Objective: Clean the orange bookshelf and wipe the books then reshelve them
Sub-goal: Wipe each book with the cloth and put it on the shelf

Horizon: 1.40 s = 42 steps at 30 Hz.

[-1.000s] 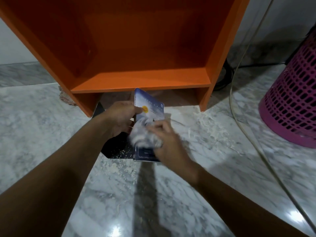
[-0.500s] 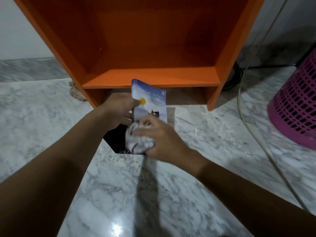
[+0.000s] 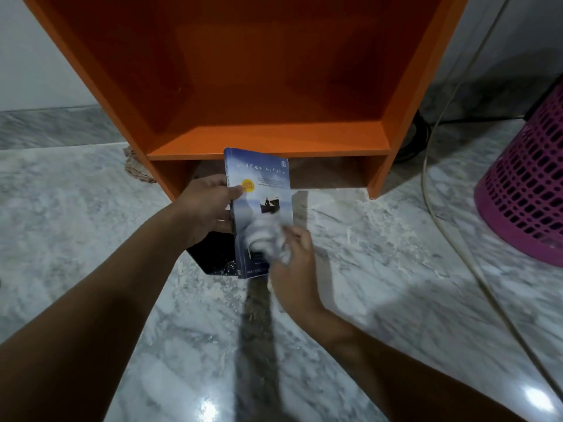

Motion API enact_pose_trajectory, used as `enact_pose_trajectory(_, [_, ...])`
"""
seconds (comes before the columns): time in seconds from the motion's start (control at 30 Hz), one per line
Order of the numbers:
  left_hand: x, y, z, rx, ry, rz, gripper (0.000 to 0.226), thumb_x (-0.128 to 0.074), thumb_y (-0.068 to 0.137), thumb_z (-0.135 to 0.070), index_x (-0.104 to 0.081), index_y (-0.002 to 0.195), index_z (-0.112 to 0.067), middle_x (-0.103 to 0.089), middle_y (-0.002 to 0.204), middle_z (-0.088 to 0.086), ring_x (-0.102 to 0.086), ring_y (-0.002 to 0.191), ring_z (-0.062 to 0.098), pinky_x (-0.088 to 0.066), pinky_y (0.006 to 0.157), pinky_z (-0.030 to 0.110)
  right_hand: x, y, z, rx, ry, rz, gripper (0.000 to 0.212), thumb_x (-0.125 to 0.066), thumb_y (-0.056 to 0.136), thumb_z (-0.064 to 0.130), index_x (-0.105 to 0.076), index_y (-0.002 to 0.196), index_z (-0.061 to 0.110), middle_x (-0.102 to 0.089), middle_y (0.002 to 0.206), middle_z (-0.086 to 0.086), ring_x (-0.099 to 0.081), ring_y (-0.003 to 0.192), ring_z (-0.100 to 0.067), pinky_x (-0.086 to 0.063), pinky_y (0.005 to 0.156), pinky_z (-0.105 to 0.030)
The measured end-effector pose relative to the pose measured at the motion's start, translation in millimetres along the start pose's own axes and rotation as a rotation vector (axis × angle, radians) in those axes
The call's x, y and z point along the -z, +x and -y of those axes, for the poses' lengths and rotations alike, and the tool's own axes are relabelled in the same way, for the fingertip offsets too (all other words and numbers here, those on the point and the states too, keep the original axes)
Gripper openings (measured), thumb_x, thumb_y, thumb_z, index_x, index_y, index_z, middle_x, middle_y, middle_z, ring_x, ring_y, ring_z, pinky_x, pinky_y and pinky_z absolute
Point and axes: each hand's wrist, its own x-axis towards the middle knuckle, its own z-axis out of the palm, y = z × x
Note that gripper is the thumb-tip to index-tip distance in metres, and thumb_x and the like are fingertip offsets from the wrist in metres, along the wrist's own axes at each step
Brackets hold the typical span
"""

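Note:
The orange bookshelf (image 3: pixel 268 141) stands on the marble floor against the wall, its visible compartment holding nothing. In front of its bottom edge I hold a blue paperback book (image 3: pixel 259 184) upright, cover toward me. My left hand (image 3: pixel 207 208) grips the book by its spine edge. My right hand (image 3: pixel 292 266) presses a crumpled white cloth (image 3: pixel 265 239) against the lower half of the cover. The cloth looks blurred.
A dark flat object (image 3: pixel 213 257) lies on the floor under the book, speckled with dust. Pale dust and debris (image 3: pixel 365 214) are scattered on the marble. A pink perforated basket (image 3: pixel 527 184) stands at the right. A pale cable (image 3: pixel 435 184) curves across the floor beside it.
The cloth in my right hand moved left on the lower cover, then back to the right. The book stays gripped in my left hand. The view shifted slightly.

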Motion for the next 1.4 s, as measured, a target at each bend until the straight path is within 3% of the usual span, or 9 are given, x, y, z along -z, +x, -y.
enact_pose_trajectory(0.13, [-1.0,-0.4,7.4,-0.007,-0.047,-0.059,0.011,-0.056,0.099,-0.017,-0.064,0.106,-0.014,-0.069,0.099,0.01,-0.07,0.08,0.032,-0.057,0.062,0.037,15.9,26.3,-2.9,-0.609,0.171,-0.389,0.025,-0.057,0.093,0.003,-0.059,0.118,0.009,-0.063,0.111,-0.009,-0.06,0.104,-0.027,-0.04,0.078,-0.02])
enact_pose_trajectory(0.23, [-1.3,-1.5,8.8,-0.025,-0.042,-0.081,0.014,-0.058,0.098,-0.018,-0.064,0.11,-0.012,-0.07,0.104,0.012,-0.07,0.089,0.035,-0.059,0.07,0.042,28.7,30.8,15.7,-0.536,0.294,-0.44,0.018,-0.058,0.093,0.01,-0.058,0.108,0.019,-0.066,0.11,0.0,-0.063,0.098,-0.017,-0.05,0.084,-0.027])
enact_pose_trajectory(0.37, [-6.1,-3.9,13.2,-0.031,-0.047,-0.11,0.006,-0.058,0.098,-0.016,-0.063,0.098,-0.013,-0.068,0.092,0.01,-0.068,0.074,0.028,-0.057,0.061,0.035,18.4,5.7,41.3,-0.281,0.24,-0.233,0.028,-0.063,0.09,0.005,-0.053,0.101,0.03,-0.054,0.108,0.013,-0.055,0.095,0.001,-0.04,0.077,0.001])
enact_pose_trajectory(0.5, [-11.6,-5.4,14.7,-0.019,-0.106,-0.179,0.005,-0.059,0.096,-0.015,-0.062,0.092,-0.016,-0.068,0.093,0.011,-0.066,0.075,0.03,-0.054,0.057,0.032,-7.7,-30.7,23.4,-0.079,0.059,-0.002,0.035,-0.066,0.083,0.001,-0.066,0.116,0.01,-0.049,0.118,0.001,-0.055,0.101,0.001,-0.048,0.091,-0.017])
enact_pose_trajectory(0.7, [-6.3,-11.1,12.2,-0.009,-0.095,-0.213,0.011,-0.058,0.097,-0.014,-0.059,0.106,-0.01,-0.068,0.106,0.018,-0.07,0.085,0.035,-0.06,0.07,0.048,8.5,-1.8,-11.1,-0.462,0.089,-0.325,0.021,-0.064,0.086,0.011,-0.063,0.102,0.025,-0.061,0.115,-0.011,-0.061,0.099,-0.025,-0.052,0.095,-0.041])
enact_pose_trajectory(0.9, [-13.2,-15.9,13.1,-0.057,0.073,-0.153,0.014,-0.062,0.095,-0.015,-0.058,0.082,-0.014,-0.06,0.076,0.006,-0.057,0.065,0.02,-0.048,0.056,0.027,18.5,6.3,27.5,0.116,0.049,0.115,0.029,-0.064,0.081,0.021,-0.069,0.11,0.019,-0.051,0.114,0.005,-0.057,0.097,-0.012,-0.051,0.077,-0.015])
enact_pose_trajectory(1.17, [-3.4,-12.5,1.6,-0.054,0.07,-0.166,0.016,-0.057,0.097,-0.016,-0.056,0.081,-0.014,-0.059,0.089,0.017,-0.061,0.078,0.031,-0.055,0.068,0.04,15.9,-19.7,1.4,0.762,-0.164,0.467,0.037,-0.086,0.066,0.017,-0.073,0.099,0.007,-0.053,0.107,-0.012,-0.056,0.099,-0.025,-0.049,0.079,-0.03])
enact_pose_trajectory(1.27, [0.5,-13.5,0.5,-0.02,0.065,-0.175,0.018,-0.061,0.095,-0.017,-0.06,0.103,-0.001,-0.063,0.113,0.03,-0.064,0.103,0.046,-0.056,0.081,0.056,6.6,-16.8,-2.9,0.426,0.025,0.26,0.035,-0.079,0.071,0.0,-0.071,0.104,0.007,-0.051,0.11,-0.001,-0.054,0.102,-0.006,-0.046,0.084,-0.02])
enact_pose_trajectory(1.4, [11.0,-15.3,-0.8,0.031,0.049,-0.112,0.016,-0.058,0.098,-0.017,-0.059,0.106,-0.003,-0.062,0.108,0.023,-0.068,0.092,0.039,-0.058,0.064,0.041,-2.6,0.7,-19.7,-0.566,0.146,-0.096,0.03,-0.059,0.091,0.004,-0.063,0.116,0.018,-0.062,0.117,-0.004,-0.062,0.097,-0.019,-0.049,0.082,-0.032])
